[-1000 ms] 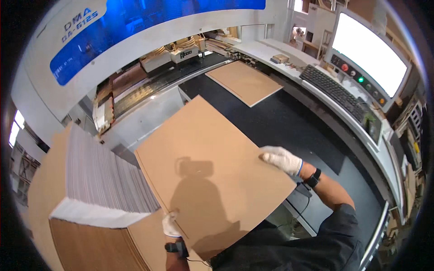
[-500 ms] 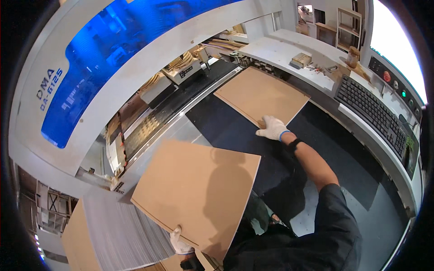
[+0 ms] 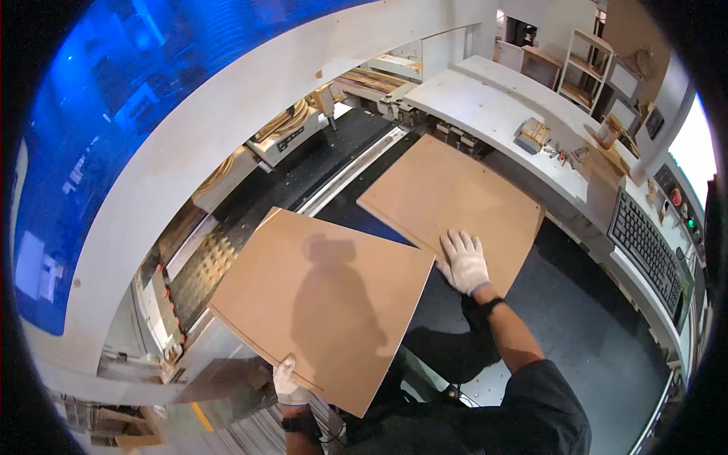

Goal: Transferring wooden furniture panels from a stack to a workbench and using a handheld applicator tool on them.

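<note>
My left hand, in a white knit glove, grips a flat brown board by its near left edge, thumb on top and the other fingers hidden below. That board is held up at a slant before me, and a dark shadow falls on its face. A second brown board lies on the dark machine bed, beyond and to the right of the first. On its near edge my gloved right hand rests palm down, fingers spread. The held board's right corner comes close to my right fingers.
The white machine with a blue window arches over the left. Behind the boards runs a metal rail. A white ledge carries small tools. A keyboard and control buttons are at right; stacked sheets lie lower left.
My view has shifted. The left hand has carried its board farther up toward the machine, closer to the second board. My right hand now lies flatter, farther onto the second board.
</note>
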{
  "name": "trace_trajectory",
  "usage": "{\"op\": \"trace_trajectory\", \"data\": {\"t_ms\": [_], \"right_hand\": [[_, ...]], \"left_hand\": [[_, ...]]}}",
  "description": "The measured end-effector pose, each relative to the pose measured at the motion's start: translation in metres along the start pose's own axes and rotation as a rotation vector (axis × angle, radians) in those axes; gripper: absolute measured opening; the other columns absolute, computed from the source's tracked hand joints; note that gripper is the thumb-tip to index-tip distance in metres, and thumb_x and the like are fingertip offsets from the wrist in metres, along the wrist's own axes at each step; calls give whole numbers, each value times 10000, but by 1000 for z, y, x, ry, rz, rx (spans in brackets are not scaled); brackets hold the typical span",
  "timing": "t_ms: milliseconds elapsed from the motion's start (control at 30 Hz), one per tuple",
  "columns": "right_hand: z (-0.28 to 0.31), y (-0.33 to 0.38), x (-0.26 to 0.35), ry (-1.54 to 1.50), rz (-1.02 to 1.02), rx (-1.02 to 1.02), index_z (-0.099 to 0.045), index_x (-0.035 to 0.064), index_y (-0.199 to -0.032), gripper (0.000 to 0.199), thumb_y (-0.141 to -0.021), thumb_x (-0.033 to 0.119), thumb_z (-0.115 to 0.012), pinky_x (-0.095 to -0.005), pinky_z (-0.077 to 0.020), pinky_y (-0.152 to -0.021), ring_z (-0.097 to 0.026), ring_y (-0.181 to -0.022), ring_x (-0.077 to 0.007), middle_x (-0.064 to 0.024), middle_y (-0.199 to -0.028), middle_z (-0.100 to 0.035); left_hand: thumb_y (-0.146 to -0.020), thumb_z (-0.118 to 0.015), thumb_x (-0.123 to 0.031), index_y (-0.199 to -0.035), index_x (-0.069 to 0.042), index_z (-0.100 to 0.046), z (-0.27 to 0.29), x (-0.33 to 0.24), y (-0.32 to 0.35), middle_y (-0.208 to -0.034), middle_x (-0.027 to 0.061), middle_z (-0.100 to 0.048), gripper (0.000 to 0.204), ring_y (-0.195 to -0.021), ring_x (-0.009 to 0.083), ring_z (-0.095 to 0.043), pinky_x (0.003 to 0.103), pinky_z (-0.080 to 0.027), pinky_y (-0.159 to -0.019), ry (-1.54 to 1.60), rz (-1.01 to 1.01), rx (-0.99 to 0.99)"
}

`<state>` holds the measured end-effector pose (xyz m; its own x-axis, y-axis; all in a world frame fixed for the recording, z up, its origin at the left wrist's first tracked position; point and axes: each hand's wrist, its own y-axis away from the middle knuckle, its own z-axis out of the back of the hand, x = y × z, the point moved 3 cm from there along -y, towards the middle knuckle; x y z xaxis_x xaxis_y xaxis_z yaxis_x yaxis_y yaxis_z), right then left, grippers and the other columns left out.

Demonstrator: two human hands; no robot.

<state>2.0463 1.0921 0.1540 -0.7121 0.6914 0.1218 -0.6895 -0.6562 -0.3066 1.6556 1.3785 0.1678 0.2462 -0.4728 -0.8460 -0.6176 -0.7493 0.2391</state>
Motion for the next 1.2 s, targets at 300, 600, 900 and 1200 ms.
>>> {"op": "trace_trajectory", "data": {"t_ms": [300, 600, 900, 1200], "right_hand": [[66, 164, 27, 63, -220, 159, -516, 59, -1454, 720, -847, 394, -712, -615, -273, -1179, -413, -1393, -443, -209, -1509, -476], [86, 306, 2, 81, -494, 343, -475, 29, -1482, 790, -823, 395, -712, -627, -214, -1205, -329, -1455, -470, -227, -1568, -402], [117, 326, -18, 52, -735, 253, -456, 22, -1490, 861, -795, 448, -733, -599, -223, -1209, -329, -1444, -486, -258, -1538, -413], [89, 315, -30, 248, -975, 194, -444, 17, -1506, 726, -896, 342, -664, -587, -211, -1232, -315, -1454, -515, -272, -1590, -361]], "left_hand": [[-990, -551, -227, -1247, 40, -596, -48, 33, -156, -1155, 161, -696, 373, -1041, 311, -705, 455, -584, -949, -52, 181, 154], [-923, -700, -272, -1309, 30, -608, -137, 47, -207, -1244, 163, -699, 498, -1096, 325, -702, 452, -579, -939, -279, 253, 413], [-674, -883, -426, -1504, -198, -514, -173, 29, -168, -1610, 207, -386, 937, -1451, 476, -380, 553, -431, -1123, -1989, -355, 683], [-586, -913, -536, -1521, -282, -523, -224, 62, -237, -1665, 187, -308, 1044, -1520, 451, -287, 616, -292, -1196, -1962, -493, 929]]}}
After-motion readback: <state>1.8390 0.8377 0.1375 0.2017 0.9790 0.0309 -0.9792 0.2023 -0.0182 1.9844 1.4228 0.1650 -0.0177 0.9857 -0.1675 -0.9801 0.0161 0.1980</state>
